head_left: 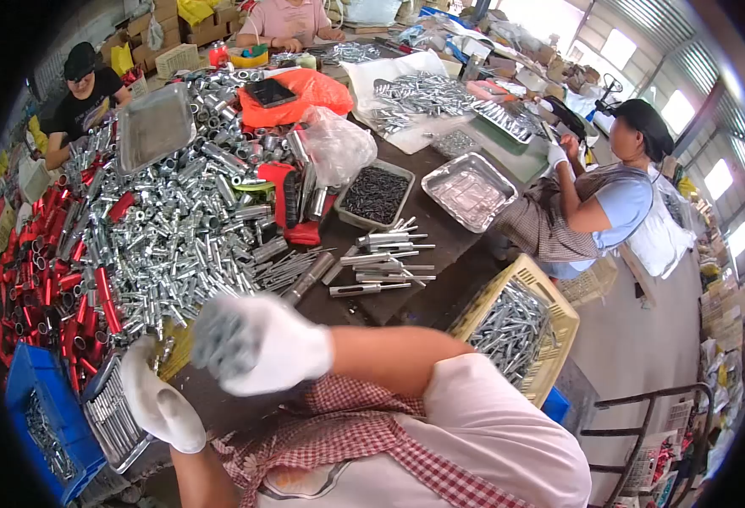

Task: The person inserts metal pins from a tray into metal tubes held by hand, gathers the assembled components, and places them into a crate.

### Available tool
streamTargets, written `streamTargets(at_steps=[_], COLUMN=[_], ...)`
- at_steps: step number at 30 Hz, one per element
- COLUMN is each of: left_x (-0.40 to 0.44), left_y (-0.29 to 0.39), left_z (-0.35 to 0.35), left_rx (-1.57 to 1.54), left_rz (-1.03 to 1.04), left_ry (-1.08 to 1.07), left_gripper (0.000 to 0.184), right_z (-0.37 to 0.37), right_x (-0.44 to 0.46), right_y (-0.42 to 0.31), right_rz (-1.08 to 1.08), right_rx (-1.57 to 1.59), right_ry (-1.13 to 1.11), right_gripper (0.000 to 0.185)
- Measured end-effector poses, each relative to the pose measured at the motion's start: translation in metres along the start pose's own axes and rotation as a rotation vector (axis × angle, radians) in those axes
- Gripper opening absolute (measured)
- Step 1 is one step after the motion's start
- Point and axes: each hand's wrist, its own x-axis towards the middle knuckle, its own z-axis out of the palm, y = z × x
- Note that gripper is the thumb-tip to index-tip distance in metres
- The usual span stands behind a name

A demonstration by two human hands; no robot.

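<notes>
My right hand point(292, 343), in a white glove, is closed round a bundle of grey metal pieces point(224, 339), blurred by motion, so their exact kind is unclear. It hangs over the table's near edge. Lower left, my left hand point(159, 398), also gloved, has its fingers stretched out beside a metal tray point(117, 415) of slim metal rods. Just past its fingertips lies a yellow cloth point(175, 351) with small metal parts. Beyond both hands spreads a big heap of silvery metal sleeves and bolts point(178, 245).
Red tubes point(51, 288) are piled at left, above a blue bin point(55, 423). Drill-like metal rods point(385, 262), a tray of black screws point(378, 195) and a shallow silver tray point(470, 193) stand ahead. A yellow crate point(521, 322) is at right. Three co-workers sit around the table.
</notes>
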Motion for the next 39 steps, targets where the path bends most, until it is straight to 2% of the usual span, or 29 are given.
streamTargets(at_steps=[1, 2, 3, 4, 5, 6, 7, 8, 9, 10, 12, 13, 15, 16, 18, 22, 30, 33, 37, 39], left_x=[-0.006, -0.016, -0.026, -0.033, -0.042, -0.051, -0.059, -0.065, -0.070, -0.073, -0.076, -0.077, -0.078, -0.078, -0.079, -0.077, -0.077, -0.079, -0.080, -0.081], left_y=[-0.003, -0.007, -0.011, -0.012, -0.015, -0.018, -0.020, -0.021, -0.023, -0.024, -0.026, -0.027, -0.027, -0.027, -0.029, -0.030, -0.032, -0.033, -0.034, -0.034], left_z=[-0.001, -0.005, -0.007, -0.002, -0.002, -0.001, -0.001, -0.002, -0.003, -0.003, -0.004, -0.003, -0.003, -0.004, -0.004, -0.004, -0.003, -0.004, -0.005, -0.005], left_rx=[-0.007, 0.161, 0.330, 0.317, 0.349, 0.346, 0.342, 0.335, 0.355, 0.378, 0.401, 0.422, 0.446, 0.471, 0.467, 0.455, 0.459, 0.479, 0.494, 0.494], left_rz=[-0.003, -0.023, -0.045, -0.026, -0.040, -0.052, -0.065, -0.073, -0.070, -0.068, -0.074, -0.072, -0.071, -0.065, -0.079, -0.097, -0.141, -0.138, -0.153, -0.153], left_ry=[0.008, -0.127, -0.264, -0.309, -0.372, -0.393, -0.417, -0.415, -0.421, -0.425, -0.406, -0.390, -0.379, -0.379, -0.367, -0.373, -0.378, -0.381, -0.394, -0.389], left_gripper=[0.063, 0.054, 0.045, 0.030, 0.028, 0.027, 0.026, 0.026, 0.025, 0.023, 0.023, 0.023, 0.023, 0.023, 0.022, 0.021, 0.015, 0.017, 0.019, 0.019], right_z=[-0.027, -0.060, -0.090, -0.110, -0.129, -0.164, -0.189, -0.215, -0.252, -0.290, -0.326, -0.350, -0.395, -0.398, -0.402, -0.412, -0.423, -0.410, -0.422, -0.422], right_x=[0.006, 0.015, 0.012, 0.009, 0.004, -0.008, -0.014, -0.018, -0.024, -0.033, -0.042, -0.052, -0.066, -0.065, -0.070, -0.077, -0.095, -0.090, -0.097, -0.102], right_y=[-0.020, -0.036, -0.070, -0.088, -0.103, -0.109, -0.123, -0.136, -0.134, -0.135, -0.139, -0.133, -0.117, -0.115, -0.105, -0.091, -0.074, -0.073, -0.067, -0.065], right_rz=[-0.252, -0.614, -0.465, -0.373, -0.279, -0.091, 0.220, 0.404, 0.292, 0.354, 0.501, 0.499, 0.720, 0.718, 1.040, 1.208, 1.336, 1.312, 1.411, 1.388], right_rx=[-0.513, -0.982, -1.074, -1.101, -1.120, -1.163, -1.008, -0.970, -1.085, -1.287, -1.452, -1.458, -1.814, -1.819, -1.708, -1.695, -1.702, -1.669, -1.651, -1.671], right_ry=[-0.004, -0.024, -0.198, -0.006, 0.188, 0.292, 0.519, 0.630, 0.698, 0.705, 0.716, 0.707, 0.669, 0.657, 0.615, 0.477, 0.358, 0.408, 0.335, 0.323], right_gripper=[0.028, 0.012, 0.009, 0.010, 0.013, 0.022, 0.018, 0.017, 0.028, 0.041, 0.043, 0.043, 0.047, 0.047, 0.050, 0.051, 0.060, 0.061, 0.079, 0.082])
